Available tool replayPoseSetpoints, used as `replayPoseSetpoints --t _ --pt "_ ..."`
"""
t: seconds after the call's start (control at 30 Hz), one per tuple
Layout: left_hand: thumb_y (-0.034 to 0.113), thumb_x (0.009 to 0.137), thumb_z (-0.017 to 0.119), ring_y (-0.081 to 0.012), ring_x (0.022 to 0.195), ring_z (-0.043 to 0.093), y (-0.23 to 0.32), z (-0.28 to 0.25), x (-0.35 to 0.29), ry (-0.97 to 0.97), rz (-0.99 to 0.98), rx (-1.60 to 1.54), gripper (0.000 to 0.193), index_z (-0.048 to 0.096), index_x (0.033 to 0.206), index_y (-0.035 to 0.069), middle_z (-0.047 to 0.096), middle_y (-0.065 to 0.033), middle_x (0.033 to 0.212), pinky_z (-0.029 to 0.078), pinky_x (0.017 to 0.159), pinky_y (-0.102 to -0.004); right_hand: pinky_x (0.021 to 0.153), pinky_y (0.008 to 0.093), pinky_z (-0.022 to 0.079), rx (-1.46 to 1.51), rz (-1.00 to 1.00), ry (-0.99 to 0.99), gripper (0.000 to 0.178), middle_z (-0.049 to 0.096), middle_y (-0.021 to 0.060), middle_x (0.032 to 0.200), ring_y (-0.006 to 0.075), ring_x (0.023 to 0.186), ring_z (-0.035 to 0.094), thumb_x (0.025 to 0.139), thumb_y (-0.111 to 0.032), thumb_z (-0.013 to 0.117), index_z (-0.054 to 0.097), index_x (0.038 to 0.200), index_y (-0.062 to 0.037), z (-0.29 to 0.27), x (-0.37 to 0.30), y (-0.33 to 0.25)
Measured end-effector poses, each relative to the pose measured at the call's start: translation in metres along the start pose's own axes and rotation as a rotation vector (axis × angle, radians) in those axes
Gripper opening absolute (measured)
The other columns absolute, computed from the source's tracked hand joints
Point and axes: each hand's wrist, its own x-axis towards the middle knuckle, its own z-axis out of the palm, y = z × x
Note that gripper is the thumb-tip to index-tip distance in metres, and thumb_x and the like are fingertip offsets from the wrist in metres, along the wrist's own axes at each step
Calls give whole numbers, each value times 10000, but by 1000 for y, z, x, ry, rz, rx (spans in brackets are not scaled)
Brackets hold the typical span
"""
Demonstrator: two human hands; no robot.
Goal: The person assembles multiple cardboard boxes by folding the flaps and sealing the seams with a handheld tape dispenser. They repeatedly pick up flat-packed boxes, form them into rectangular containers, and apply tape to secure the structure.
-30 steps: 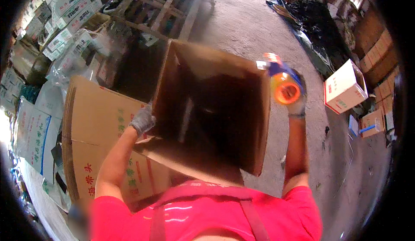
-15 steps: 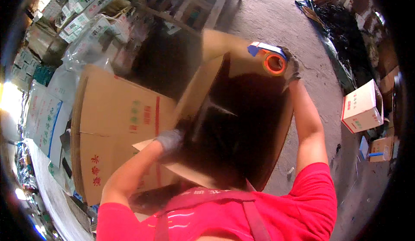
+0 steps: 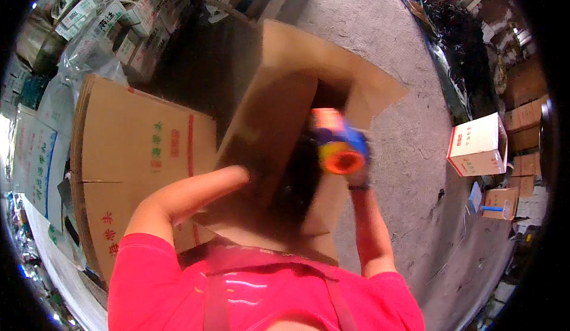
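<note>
A large open cardboard box [image 3: 320,52] stands before me with its flaps spread and its inside in deep shadow. My right hand [image 3: 360,175], in a dark glove, grips a tape dispenser [image 3: 352,140] with an orange hub and blue body over the box's right side; motion smears both. My left forearm [image 3: 190,199] reaches over the near left flap. The left hand beyond the wrist is lost in the dark of the box, so its fingers cannot be made out.
Flattened cardboard boxes [image 3: 142,147] lean upright in a stack at left. Printed cartons [image 3: 89,10] pile up at far left. A small white carton [image 3: 477,144] sits on the floor at right, near a dark plastic sheet [image 3: 457,52]. A wooden frame [image 3: 222,7] stands at the back.
My right hand has brought the tape dispenser from the box's far right corner nearer and leftward. The far and right flaps now spread outward. My left hand has sunk into shadow.
</note>
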Motion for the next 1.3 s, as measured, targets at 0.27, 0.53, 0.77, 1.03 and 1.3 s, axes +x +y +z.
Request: replayPoseSetpoints --t 0.27,0.53,0.77,1.03,1.3 --pt "444 834 567 -374 842 628 24 -37 -32 -299 -71 -164 561 539 1234 51 620 -223 1061 499 761 -435 836 333 484 33 493 -58 335 601 58 1046 176 945 568 947 -336 464 578 1100 -61 77 15 92" --pt "516 785 631 -319 1061 556 47 8 -191 202 128 -281 609 537 1237 120 577 -128 1190 428 927 -454 862 343 486 -44 638 -208 366 601 70 1088 193 981 574 951 -353 454 561 1144 -61 59 -41 73" --pt "444 694 696 -336 1190 454 8 -32 -114 520 -112 100 754 427 1356 204 549 -91 1200 241 1074 -549 884 353 487 -30 566 -285 396 602 80 1125 207 1013 579 955 -367 444 546 1183 -61 81 13 46" --pt "550 748 618 -400 1374 184 -82 55 36 947 -226 81 828 327 1418 160 194 -173 1503 87 1089 -623 834 346 495 -84 -140 -70 393 611 93 1090 209 964 593 953 -343 469 552 1180 -32 82 207 -138" --pt "510 770 629 -419 1351 215 -91 91 66 937 -354 -182 855 283 1418 74 251 -201 1458 89 1106 -584 900 368 438 -887 -199 252 440 599 88 1091 241 1006 559 957 -367 428 575 1132 9 25 202 -107"
